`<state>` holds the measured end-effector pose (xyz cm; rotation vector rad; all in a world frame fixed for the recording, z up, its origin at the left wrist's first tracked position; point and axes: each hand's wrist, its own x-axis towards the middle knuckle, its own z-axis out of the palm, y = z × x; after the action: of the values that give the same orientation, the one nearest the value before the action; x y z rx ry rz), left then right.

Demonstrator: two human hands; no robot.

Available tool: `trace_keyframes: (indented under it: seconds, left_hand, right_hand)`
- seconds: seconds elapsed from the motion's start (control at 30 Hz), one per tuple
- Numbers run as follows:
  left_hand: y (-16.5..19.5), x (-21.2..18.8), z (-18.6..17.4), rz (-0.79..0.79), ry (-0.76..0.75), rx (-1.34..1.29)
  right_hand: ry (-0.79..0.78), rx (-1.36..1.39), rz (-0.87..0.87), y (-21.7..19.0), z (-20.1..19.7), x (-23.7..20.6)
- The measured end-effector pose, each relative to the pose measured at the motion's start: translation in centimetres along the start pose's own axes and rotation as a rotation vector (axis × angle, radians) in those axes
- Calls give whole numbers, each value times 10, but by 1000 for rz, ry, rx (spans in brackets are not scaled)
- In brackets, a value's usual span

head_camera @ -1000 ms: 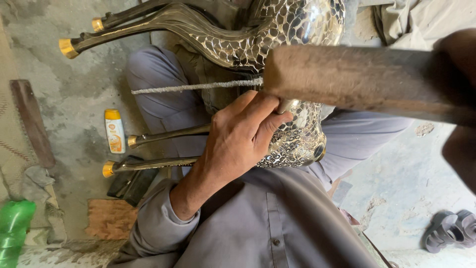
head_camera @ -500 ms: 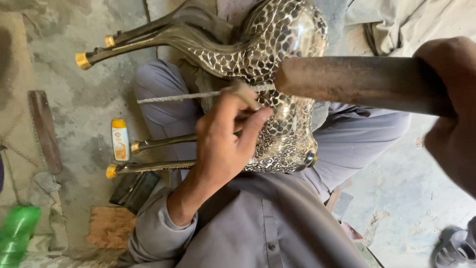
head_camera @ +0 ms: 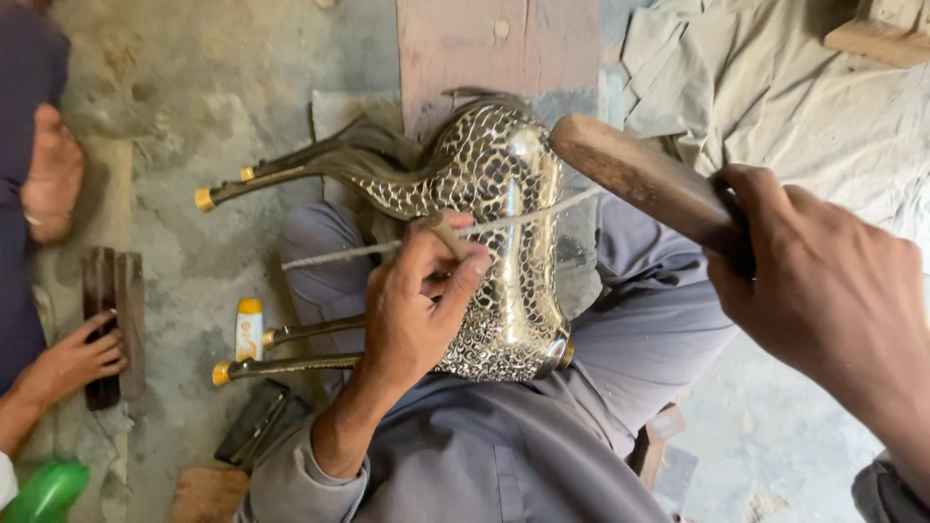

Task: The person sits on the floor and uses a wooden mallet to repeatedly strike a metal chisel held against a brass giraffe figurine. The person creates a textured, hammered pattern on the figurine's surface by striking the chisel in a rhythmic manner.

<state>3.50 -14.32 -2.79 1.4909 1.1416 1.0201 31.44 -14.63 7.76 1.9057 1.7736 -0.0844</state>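
— What's the floor like?
— Rough grey concrete floor (head_camera: pixel 194 107), stained and dusty, in flat daylight.
— Anything lying on it?
— A reddish wooden plank (head_camera: pixel 494 48) at the top edge, a crumpled beige cloth (head_camera: pixel 775 97) at the top right corner, and a green plastic bottle (head_camera: pixel 44 489) at the bottom left corner.

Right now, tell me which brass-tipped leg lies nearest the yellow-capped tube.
The upper leg of the lower pair: its brass tip sits right beside the tube.
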Motion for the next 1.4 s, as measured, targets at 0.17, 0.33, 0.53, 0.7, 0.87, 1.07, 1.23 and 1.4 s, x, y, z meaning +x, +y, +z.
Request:
trace_keyframes:
  seconds: [0.17,0.33,0.53,0.7,0.87,1.07,1.23,1.4]
  left_hand:
    - [5,6,31,-73,23,62]
    - [-1,1,64,36,115,48]
    - [-5,-1,81,171,143,83]
    - [-3,-1,83,204,125,265]
    - [-9,0,89,142,118,87]
    - [-16,-1,87,158,128,33]
    - [-19,2,85,140,132,19]
    - [-20,2,81,136,121,-9]
  right_hand:
    - [68,210,-35,21,12,9]
    - [460,544,-251,31,29,24]
    - [578,150,-301,24,20,43]
    - [530,127,-306,24,-3,44]
    - [508,735,-511,27,-16,29]
    - [624,490,-496,25,-26,24]
    - [719,291,-461,25,-26,26]
    - [570,305,-436,20,-23,31]
